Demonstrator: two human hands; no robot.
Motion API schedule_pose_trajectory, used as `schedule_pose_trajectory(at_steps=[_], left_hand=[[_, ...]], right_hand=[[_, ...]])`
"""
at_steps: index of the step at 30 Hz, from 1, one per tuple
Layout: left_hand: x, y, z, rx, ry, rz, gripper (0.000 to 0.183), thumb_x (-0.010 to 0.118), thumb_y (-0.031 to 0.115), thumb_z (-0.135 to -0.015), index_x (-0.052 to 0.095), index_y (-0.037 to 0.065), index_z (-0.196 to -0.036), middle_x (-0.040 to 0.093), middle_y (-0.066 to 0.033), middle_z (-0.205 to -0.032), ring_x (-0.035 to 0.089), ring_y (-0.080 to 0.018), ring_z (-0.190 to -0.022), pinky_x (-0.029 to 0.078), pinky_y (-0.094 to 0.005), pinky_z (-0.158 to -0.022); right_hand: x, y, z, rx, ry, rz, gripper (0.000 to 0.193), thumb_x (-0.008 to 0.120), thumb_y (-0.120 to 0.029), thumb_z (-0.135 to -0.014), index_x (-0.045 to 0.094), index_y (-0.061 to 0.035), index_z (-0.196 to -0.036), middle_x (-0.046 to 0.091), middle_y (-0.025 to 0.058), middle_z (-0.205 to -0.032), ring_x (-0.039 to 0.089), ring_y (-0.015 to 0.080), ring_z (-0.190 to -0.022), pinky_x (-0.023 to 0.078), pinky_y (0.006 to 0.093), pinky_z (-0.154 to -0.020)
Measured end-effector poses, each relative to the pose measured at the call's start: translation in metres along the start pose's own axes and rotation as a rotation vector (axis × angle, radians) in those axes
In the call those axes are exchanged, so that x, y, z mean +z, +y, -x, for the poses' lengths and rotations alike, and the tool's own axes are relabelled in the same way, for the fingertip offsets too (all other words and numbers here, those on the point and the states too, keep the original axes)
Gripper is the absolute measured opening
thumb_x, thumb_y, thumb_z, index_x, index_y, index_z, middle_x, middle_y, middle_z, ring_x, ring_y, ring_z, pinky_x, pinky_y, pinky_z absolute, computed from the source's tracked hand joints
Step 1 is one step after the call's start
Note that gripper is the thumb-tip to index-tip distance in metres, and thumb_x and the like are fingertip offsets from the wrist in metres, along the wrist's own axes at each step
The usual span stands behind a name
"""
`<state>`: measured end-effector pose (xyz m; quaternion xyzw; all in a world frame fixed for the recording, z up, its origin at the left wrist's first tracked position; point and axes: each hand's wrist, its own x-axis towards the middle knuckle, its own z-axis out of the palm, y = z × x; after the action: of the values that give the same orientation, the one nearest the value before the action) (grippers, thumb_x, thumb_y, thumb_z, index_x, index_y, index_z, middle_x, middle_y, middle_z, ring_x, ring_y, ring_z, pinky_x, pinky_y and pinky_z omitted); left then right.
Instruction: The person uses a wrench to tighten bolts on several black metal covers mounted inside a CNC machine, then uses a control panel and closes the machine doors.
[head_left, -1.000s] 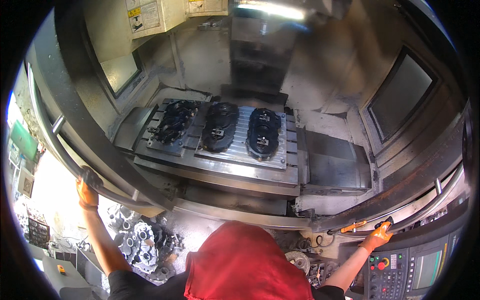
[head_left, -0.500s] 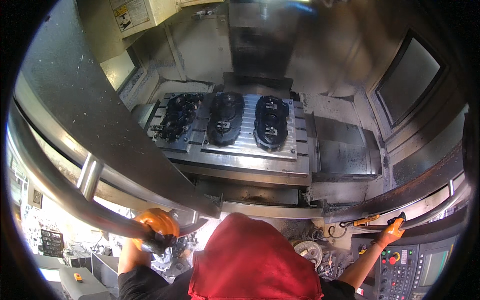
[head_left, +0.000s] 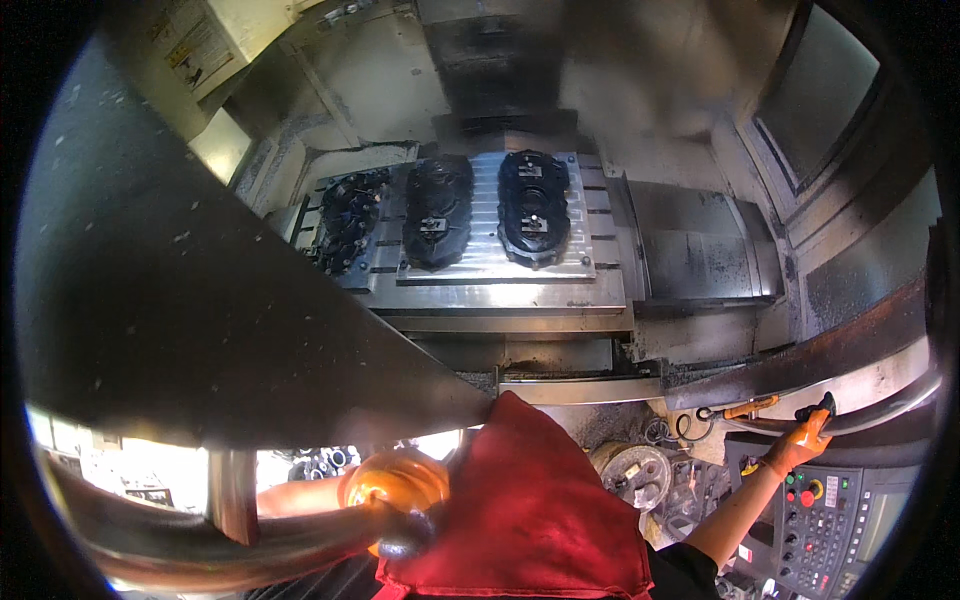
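Mid door-close: my left hand [head_left: 392,487] is wrapped around the left door handle [head_left: 200,545], my right hand [head_left: 800,440] gripping the right door handle [head_left: 880,415], three dark castings [head_left: 440,210] clamped inside, next probably the control panel [head_left: 835,515].

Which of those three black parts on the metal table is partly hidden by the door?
The left black part: the grey door covers its left edge. The middle part and right part show in full.
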<state>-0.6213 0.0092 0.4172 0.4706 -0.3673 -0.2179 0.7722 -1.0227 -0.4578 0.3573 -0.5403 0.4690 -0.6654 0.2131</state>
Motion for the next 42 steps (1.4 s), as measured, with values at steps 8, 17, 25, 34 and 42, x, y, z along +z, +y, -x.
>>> schedule_pose_trajectory(at_steps=[8,17,25,34,42], left_hand=[[0.02,-0.007,0.023,-0.009,0.218,-0.187,0.051,0.042,0.038,-0.101,0.048,0.007,-0.061,0.049,-0.0065,-0.051,0.05,-0.0224,-0.043,0.043,-0.0344,-0.046],[0.034,-0.004,0.041,-0.022,0.395,-0.318,0.046,0.044,0.036,-0.1,0.049,0.006,-0.065,0.05,-0.0065,-0.054,0.051,-0.0219,-0.046,0.044,-0.0343,-0.05],[0.038,-0.002,0.052,-0.082,0.618,-0.472,0.042,0.045,0.035,-0.1,0.05,0.006,-0.069,0.051,-0.0065,-0.057,0.052,-0.0214,-0.048,0.044,-0.0341,-0.052],[0.045,-0.003,0.075,-0.123,0.814,-0.635,0.038,0.047,0.033,-0.099,0.051,0.005,-0.073,0.052,-0.0065,-0.06,0.052,-0.0208,-0.051,0.045,-0.034,-0.056],[0.043,-0.005,0.087,-0.156,0.897,-0.694,0.034,0.048,0.031,-0.098,0.051,0.005,-0.077,0.053,-0.0065,-0.063,0.053,-0.0203,-0.054,0.046,-0.0339,-0.058]], right_hand=[[0.001,-0.004,0.003,-0.02,0.013,0.095,0.033,0.054,-0.02,-0.098,0.065,0.0063,-0.115,0.052,0.0007,-0.072,0.046,0.0114,-0.066,0.04,0.027,-0.062],[-0.006,0.004,0.011,-0.061,-0.038,0.207,0.039,0.055,-0.02,-0.091,0.063,0.0029,-0.122,0.058,0.0019,-0.08,0.051,0.0134,-0.071,0.043,0.0278,-0.067],[-0.056,0.058,-0.009,0.181,-0.18,0.006,0.048,0.041,-0.01,-0.095,0.041,0.013,-0.137,0.056,0.0053,-0.096,0.052,0.0126,-0.083,0.043,0.0267,-0.072],[-0.065,0.086,0.005,0.105,-0.01,0.051,0.037,0.045,-0.013,-0.098,0.053,0.0053,-0.129,0.063,0.0178,-0.117,0.061,0.0238,-0.101,0.048,0.0343,-0.093],[0.015,0.149,0.306,0.875,-0.904,0.206,0.032,0.062,-0.025,-0.093,0.062,-0.002,-0.115,0.067,0.0174,-0.109,0.061,0.0321,-0.109,0.045,0.0382,-0.1]])
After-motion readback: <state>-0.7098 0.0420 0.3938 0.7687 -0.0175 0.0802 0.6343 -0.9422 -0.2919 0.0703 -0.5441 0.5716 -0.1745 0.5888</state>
